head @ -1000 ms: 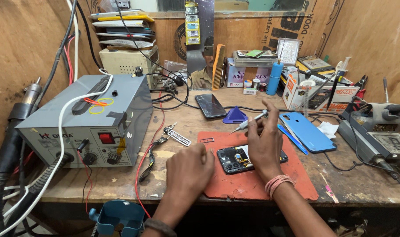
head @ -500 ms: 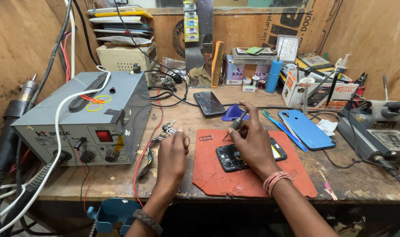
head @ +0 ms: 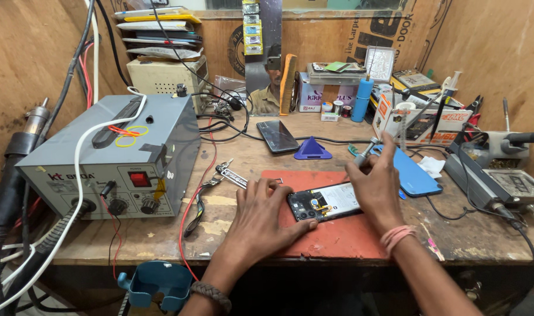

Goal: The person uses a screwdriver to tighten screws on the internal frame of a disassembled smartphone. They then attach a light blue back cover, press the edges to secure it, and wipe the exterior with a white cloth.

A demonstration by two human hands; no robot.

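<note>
Phone (head: 325,203) lying open, back off, on red mat (head: 337,240) at middle of frame.

Left hand (head: 261,219) pressed flat on mat, fingers spread, touching phone's left end to pin it. Right hand (head: 375,187) closed around small screwdriver (head: 365,151), tip hidden behind fingers, over phone's right end. Looks like screw work on the insides. Next: keep phone pinned, tool straight, slow turns, tiny screws easy to lose. Blue cover (head: 410,172) just right; grey box (head: 112,161) at left.
</note>
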